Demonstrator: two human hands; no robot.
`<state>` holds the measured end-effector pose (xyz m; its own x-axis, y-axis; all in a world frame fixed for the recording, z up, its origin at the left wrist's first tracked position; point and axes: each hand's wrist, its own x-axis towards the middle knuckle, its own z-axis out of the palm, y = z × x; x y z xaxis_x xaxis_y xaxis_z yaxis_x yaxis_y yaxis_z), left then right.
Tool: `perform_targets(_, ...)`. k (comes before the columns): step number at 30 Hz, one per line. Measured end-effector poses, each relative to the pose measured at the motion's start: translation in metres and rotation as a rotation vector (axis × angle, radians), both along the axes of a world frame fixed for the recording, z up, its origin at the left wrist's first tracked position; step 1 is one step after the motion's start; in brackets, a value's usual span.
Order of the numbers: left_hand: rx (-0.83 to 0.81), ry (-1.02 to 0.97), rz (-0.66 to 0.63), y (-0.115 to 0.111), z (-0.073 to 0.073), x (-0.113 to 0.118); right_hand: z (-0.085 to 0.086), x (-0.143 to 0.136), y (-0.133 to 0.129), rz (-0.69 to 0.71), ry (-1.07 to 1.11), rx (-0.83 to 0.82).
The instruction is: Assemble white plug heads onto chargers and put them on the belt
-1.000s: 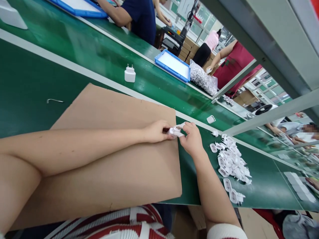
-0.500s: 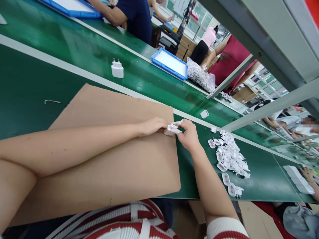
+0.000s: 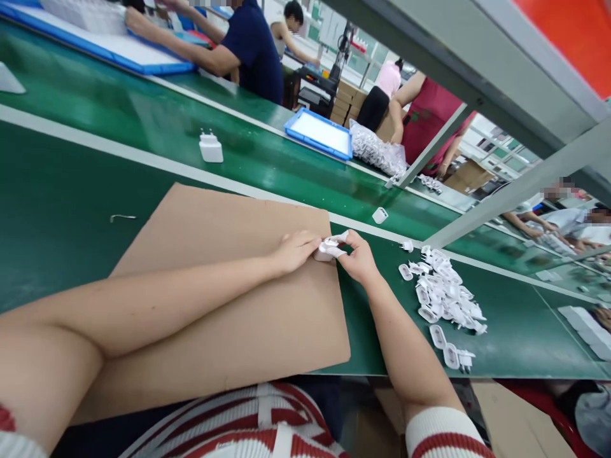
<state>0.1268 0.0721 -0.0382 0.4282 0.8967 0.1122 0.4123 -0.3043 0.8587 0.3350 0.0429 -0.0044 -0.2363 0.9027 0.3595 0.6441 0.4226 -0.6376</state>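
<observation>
Over the right edge of a brown cardboard sheet [image 3: 229, 305], both hands meet at a small white plug charger housing [image 3: 323, 254]. My left hand [image 3: 296, 250] has its fingers closed against the left side of the housing. From the right, my right hand [image 3: 360, 259] pinches at its top, with white coverings on the thumb and index fingertips. Which small part lies between those fingertips is hidden. Right of my right hand, a heap of white plug covers [image 3: 443, 289] with pins lies on the green bench [image 3: 510, 318].
On the conveyor strip beyond stand a white charger [image 3: 210, 149] and a white housing [image 3: 380, 215]. A bent metal hook [image 3: 123, 217] lies at left. Across it are a blue tray [image 3: 319, 132] and a bag of parts [image 3: 375, 149]. A metal post [image 3: 482, 216] rises at right; co-workers sit beyond.
The view has shifted slightly. Both hands stay at the housing; the left hand's fingers lie a little flatter against it. The charger and loose housing on the conveyor have moved slightly left in view.
</observation>
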Motion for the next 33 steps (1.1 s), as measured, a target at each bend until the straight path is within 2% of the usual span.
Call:
perform_targets(3, 0.053, -0.139, -0.075, -0.005, -0.004, -0.002, -0.007, -0.005, -0.003, -0.041, 0.057, -0.025)
perform_targets(6, 0.134, -0.078, -0.149, -0.012, -0.004, -0.002, -0.008, -0.001, -0.003, -0.053, 0.069, -0.044)
perform_targets(8, 0.1, -0.064, -0.121, -0.013, -0.003, 0.0, 0.0, 0.017, -0.003, -0.136, -0.019, -0.044)
perform_targets(9, 0.072, -0.065, -0.1, -0.01, -0.002, 0.002, 0.006, 0.031, -0.004, -0.231, -0.108, -0.041)
perform_targets(11, 0.043, -0.065, -0.051, 0.003, 0.001, 0.004, 0.02, 0.067, -0.01, -0.521, -0.334, -0.065)
perform_targets(13, 0.06, -0.043, 0.025, 0.027, 0.007, 0.006, 0.033, 0.104, -0.017, -0.814, -0.507, -0.207)
perform_targets(15, 0.094, 0.019, 0.14, 0.059, 0.015, 0.007, 0.04, 0.129, -0.021, -0.913, -0.551, -0.393)
perform_targets(17, 0.116, 0.117, 0.269, 0.094, 0.021, 0.007, 0.041, 0.138, -0.022, -0.872, -0.527, -0.475)
perform_targets(19, 0.12, 0.193, 0.368, 0.125, 0.023, 0.006, 0.039, 0.132, -0.02, -0.804, -0.476, -0.449)
perform_targets(22, 0.084, 0.229, 0.413, 0.156, 0.018, 0.004, 0.034, 0.111, -0.016, -0.69, -0.368, -0.403)
perform_targets(24, 0.056, 0.244, 0.451, 0.163, 0.014, 0.007, 0.03, 0.1, -0.012, -0.59, -0.217, -0.384)
perform_targets(25, 0.077, 0.245, 0.513, 0.163, 0.013, 0.01, 0.028, 0.096, -0.01, -0.527, -0.084, -0.373)
perform_targets(28, 0.334, 0.195, 0.725, 0.154, 0.016, 0.03, 0.022, 0.086, -0.002, -0.306, 0.398, -0.347)
perform_targets(29, 0.434, 0.175, 0.719, 0.15, 0.019, 0.039, 0.021, 0.083, 0.0, -0.249, 0.513, -0.351)
perform_targets(30, 0.507, 0.162, 0.652, 0.148, 0.021, 0.051, 0.02, 0.08, 0.001, -0.213, 0.581, -0.359)
perform_targets(31, 0.541, 0.164, 0.54, 0.146, 0.023, 0.063, 0.02, 0.077, 0.002, -0.194, 0.623, -0.366)
perform_targets(33, 0.508, 0.214, 0.302, 0.147, 0.025, 0.091, 0.021, 0.072, 0.002, -0.182, 0.669, -0.374)
